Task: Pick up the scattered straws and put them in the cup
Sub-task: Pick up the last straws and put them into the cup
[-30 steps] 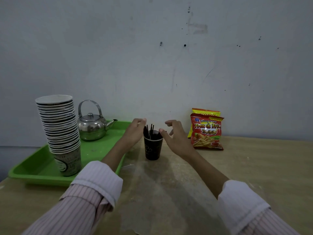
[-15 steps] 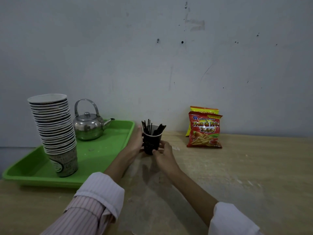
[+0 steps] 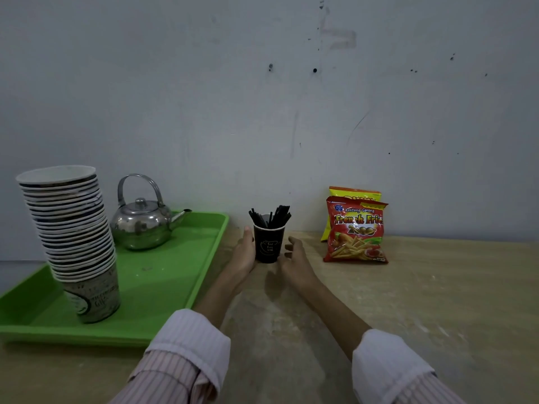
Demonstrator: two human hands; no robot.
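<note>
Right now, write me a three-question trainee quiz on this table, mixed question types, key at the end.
1. True or false: the thin black straws stand inside the black paper cup.
2. Fill in: the red French-fries snack bag stands on the person's ___ side of the cup.
3. Which stands on the green plastic tray? A) the shiny steel kettle B) the snack bag C) the black paper cup
Key: 1 true; 2 right; 3 A.
</note>
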